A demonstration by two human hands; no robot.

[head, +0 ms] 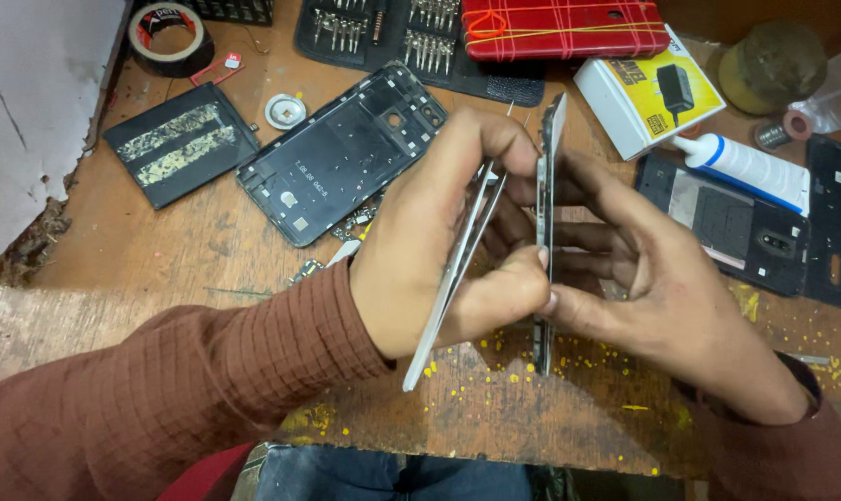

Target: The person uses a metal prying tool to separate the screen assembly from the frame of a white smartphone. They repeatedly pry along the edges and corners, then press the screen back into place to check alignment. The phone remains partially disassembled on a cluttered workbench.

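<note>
While the wooden counter (207, 241) is carrying the clutter, the left hand (439, 232) is clenching silver tweezers (453, 278) at frame centre. The right hand (661, 297), at three o'clock of it, is grasping a phone panel (547, 176) held upright on edge between the two hands. A dark phone frame (337, 153) is lying at eleven o'clock. A white glue tube (745, 167) is lying at two o'clock.
</note>
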